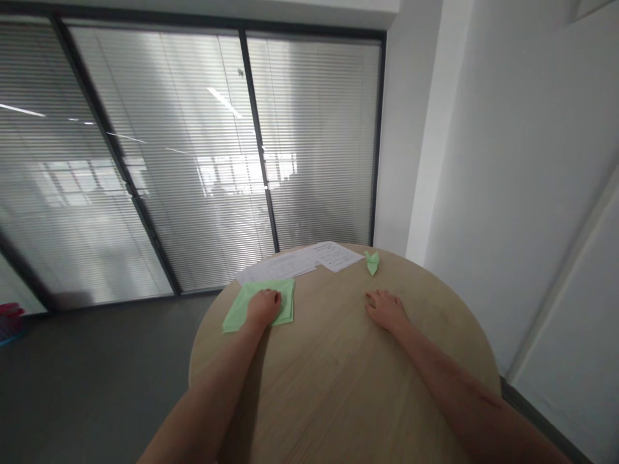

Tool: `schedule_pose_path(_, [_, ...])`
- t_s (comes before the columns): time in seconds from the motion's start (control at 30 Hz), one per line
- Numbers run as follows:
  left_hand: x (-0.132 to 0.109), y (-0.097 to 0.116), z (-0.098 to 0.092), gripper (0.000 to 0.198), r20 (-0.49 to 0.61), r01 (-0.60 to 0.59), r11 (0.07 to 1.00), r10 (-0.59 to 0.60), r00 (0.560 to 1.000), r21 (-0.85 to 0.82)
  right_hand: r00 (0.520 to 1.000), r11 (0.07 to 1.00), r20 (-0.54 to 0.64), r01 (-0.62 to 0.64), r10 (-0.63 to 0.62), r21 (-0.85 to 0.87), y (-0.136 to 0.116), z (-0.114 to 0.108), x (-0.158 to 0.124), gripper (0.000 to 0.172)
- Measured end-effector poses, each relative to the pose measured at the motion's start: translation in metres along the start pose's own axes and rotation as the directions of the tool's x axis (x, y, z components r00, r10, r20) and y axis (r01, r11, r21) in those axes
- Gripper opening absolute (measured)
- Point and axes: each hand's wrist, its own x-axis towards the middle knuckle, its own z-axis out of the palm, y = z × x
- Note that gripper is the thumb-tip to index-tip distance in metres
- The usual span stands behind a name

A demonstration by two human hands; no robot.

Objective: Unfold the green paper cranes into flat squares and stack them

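Observation:
My left hand (265,305) rests on a stack of light green paper sheets (238,310) at the left of the round table. Its fingers are curled in, and whatever they may hold is hidden. On the bare wood to the right, my right hand (387,309) lies palm down with the fingers loosely stretched, holding nothing. Just beyond it, near the far edge, stands a small folded green paper figure (372,263); its exact kind is hard to make out.
White printed sheets (280,264) lie along the far edge, behind the green stack. The round wooden table (329,386) stands close to a white wall (512,193) on the right. Glass partitions with blinds (314,142) rise behind it. A red object (10,319) sits far left.

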Motion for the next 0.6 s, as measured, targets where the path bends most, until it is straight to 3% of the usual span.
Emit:
schedule_pose_path(0.2, [-0.009, 0.009, -0.012, 0.049, -0.088, -0.100, 0.995, 0.101, 0.991, 0.020, 1.000, 1.000, 0.011, -0.007, 0.008, -0.024, -0.003, 0.001, -0.002, 0.053])
schedule_pose_path(0.37, [-0.017, 0.031, -0.016, 0.048, -0.133, -0.186, 0.983, 0.183, 0.974, -0.011, 0.999, 0.999, 0.024, -0.024, 0.025, -0.045, -0.003, 0.004, -0.001, 0.056])
schedule_pose_path(0.5, [-0.016, 0.039, -0.022, 0.050, -0.171, -0.066, 0.996, 0.053, 0.984, -0.067, 1.000, 0.998, 0.019, -0.022, 0.024, -0.065, -0.004, 0.007, -0.003, 0.055])
schedule_pose_path(0.6, [-0.001, 0.014, -0.032, 0.055, -0.138, 0.035, 0.998, -0.042, 0.989, -0.053, 1.000, 0.996, 0.001, 0.015, -0.015, -0.093, 0.000, 0.004, 0.000, 0.052])
